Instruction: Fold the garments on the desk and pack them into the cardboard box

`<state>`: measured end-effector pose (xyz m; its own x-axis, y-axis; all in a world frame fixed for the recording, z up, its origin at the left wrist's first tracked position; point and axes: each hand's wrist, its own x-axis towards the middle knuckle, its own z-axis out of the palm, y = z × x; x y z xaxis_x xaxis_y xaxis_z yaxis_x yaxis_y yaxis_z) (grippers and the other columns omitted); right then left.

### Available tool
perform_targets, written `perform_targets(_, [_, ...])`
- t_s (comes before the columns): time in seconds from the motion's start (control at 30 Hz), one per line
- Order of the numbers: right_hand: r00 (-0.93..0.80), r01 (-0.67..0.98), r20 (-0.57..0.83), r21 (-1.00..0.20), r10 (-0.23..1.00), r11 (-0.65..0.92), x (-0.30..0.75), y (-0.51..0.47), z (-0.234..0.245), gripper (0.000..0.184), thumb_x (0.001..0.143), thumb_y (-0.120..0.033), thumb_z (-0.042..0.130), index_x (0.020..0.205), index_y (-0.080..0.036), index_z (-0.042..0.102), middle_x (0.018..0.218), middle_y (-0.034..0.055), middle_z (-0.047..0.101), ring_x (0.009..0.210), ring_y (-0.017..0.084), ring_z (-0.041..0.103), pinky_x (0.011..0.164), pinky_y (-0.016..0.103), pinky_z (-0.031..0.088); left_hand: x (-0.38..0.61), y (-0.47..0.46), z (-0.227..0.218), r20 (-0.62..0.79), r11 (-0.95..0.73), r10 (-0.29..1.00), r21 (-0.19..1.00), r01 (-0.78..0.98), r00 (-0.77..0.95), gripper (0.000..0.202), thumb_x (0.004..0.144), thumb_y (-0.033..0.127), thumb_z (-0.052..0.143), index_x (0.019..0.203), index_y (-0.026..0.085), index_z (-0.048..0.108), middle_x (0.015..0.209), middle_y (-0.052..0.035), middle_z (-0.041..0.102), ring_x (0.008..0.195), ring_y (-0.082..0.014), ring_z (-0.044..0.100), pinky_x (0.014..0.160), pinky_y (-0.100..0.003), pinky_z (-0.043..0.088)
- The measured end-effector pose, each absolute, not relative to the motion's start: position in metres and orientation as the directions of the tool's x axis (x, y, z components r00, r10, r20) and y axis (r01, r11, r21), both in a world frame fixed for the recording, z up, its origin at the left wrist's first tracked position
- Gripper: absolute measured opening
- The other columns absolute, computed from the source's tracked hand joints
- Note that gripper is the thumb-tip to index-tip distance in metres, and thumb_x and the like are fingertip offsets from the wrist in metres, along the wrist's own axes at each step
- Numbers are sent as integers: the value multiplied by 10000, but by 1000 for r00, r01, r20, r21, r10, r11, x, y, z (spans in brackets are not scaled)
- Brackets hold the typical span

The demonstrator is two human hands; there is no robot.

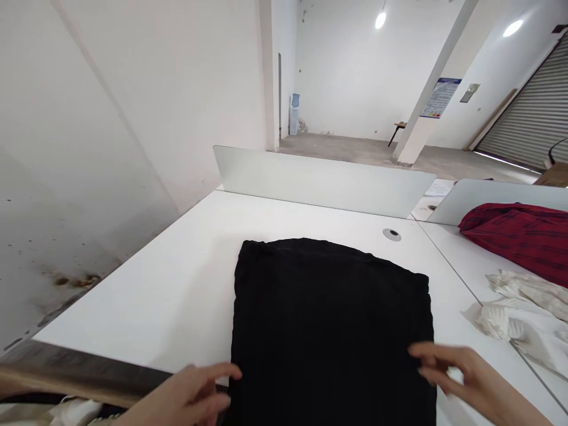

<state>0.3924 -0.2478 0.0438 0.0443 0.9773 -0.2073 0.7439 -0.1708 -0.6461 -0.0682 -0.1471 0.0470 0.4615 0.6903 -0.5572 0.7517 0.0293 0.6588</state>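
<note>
Black fabric (332,319) lies beneath the tips of my left fingers (224,371), which are parted at its left edge, index stretched out and thumb apart below, with nothing seen gripped between them. My right fingers (426,350), loosely curved with a gap between, stand over the right edge, likewise with no cloth visibly caught; whether either set presses on the fabric I cannot tell. The fabric rests on the white desk (186,284) directly before me, its nearest part running out of view. Progress, as I judge it: the visible portion is spread broadly flat, but the far edge is bowed and the sides slightly rippled, so straightening appears incomplete; no fold across the middle can be made out. Beyond the far edge are a cable port (391,235) and a pale divider (319,180). To the right lie crumpled white cloth (528,331) and, farther off, a red checked garment (519,236).
</note>
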Motion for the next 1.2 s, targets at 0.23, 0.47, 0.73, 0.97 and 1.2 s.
perform_targets(0.23, [-403,818,270,-322,874,477,299,-64,44,240,887,-269,479,1044,-216,652,1096,72,626,963,206,583,848,339,480,-31,-98,42,-160,-123,960,491,862,228,578,861,615,301,1263,228,451,901,-60,616,730,-220,598,608,-284,414])
perform_targets(0.47, [-409,884,154,-177,899,432,266,47,23,230,811,-113,500,939,-172,681,943,79,677,932,212,601,891,345,416,-29,-100,24,-221,-95,945,524,846,243,617,851,576,382,1382,262,355,1037,-84,610,808,-244,594,660,-320,424])
perform_targets(0.73, [-87,904,251,-387,964,182,299,86,41,351,871,-209,455,1197,-137,564,1112,88,651,890,159,627,789,276,476,-45,-53,22,-135,-101,968,556,825,210,592,865,609,349,1334,253,407,994,-60,620,811,-226,605,695,-331,447])
perform_targets(0.97, [136,909,221,-415,966,-33,420,-19,28,251,828,-291,488,946,-186,684,972,52,699,912,192,634,858,316,462,-31,40,24,77,-171,985,569,805,155,362,892,403,527,1177,182,554,1096,-83,606,967,-215,598,818,-371,494])
perform_targets(1.2, [299,909,156,-347,942,-231,521,-84,3,271,787,-373,525,883,-188,698,960,62,695,860,210,634,791,324,466,6,88,16,108,-259,965,549,795,240,263,885,362,545,1047,162,594,1062,-71,612,943,-200,586,840,-387,474])
